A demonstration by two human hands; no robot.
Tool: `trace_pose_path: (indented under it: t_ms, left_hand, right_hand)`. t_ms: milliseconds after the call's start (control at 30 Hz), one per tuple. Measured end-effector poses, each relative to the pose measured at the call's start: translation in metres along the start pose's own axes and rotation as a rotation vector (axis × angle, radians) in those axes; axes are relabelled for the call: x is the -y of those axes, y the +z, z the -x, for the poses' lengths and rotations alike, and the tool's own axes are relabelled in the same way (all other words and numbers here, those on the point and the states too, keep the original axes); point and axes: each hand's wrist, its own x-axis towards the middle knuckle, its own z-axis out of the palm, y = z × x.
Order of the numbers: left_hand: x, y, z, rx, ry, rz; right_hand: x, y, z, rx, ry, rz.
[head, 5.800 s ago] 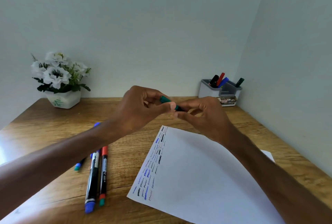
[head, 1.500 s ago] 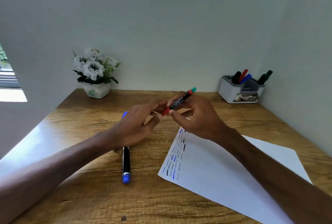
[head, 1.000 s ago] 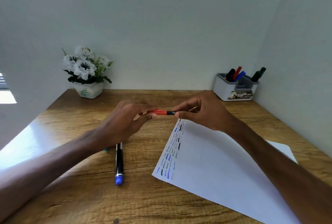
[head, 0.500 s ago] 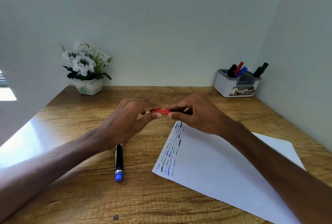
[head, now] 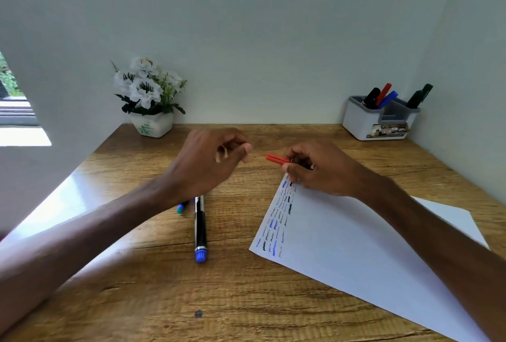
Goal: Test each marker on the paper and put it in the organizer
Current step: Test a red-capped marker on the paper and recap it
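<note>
My right hand (head: 320,169) grips a marker by its dark barrel above the top left corner of the white paper (head: 356,248). The marker's red cap (head: 276,159) sticks out to the left of my fingers. My left hand (head: 210,163) hovers a short way left of the cap, fingers loosely curled and holding nothing. Rows of blue and black test scribbles run down the paper's left edge. The grey-and-white organizer (head: 358,122) stands at the back right corner with several markers upright in it.
A black marker with a blue cap (head: 200,229) lies on the wooden desk below my left wrist. A teal-tipped marker (head: 180,208) peeks out from under my left forearm. A white flower pot (head: 152,126) stands at the back left. Walls close in behind and to the right.
Half a second ago both hands held the red-capped marker. My left hand has let go and drawn away to the left. My right hand keeps the marker.
</note>
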Motion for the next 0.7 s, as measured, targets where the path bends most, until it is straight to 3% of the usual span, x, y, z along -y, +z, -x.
trace_pose_path:
  t_ms: [133,333,700]
  left_hand:
    - [-0.037,0.013,0.013,0.262,0.054,0.038]
    - [-0.060,0.034,0.037,0.718,0.052,-0.090]
    - [-0.041,0.021,0.021,0.798,0.058,0.066]
  right_hand:
    - [-0.006,-0.004,0.002,-0.064,0.077,-0.096]
    - [-0.003,-0.001,0.000,-0.066,0.068,-0.088]
    - [0.021,-0.021,0.005,-0.076,0.096,-0.124]
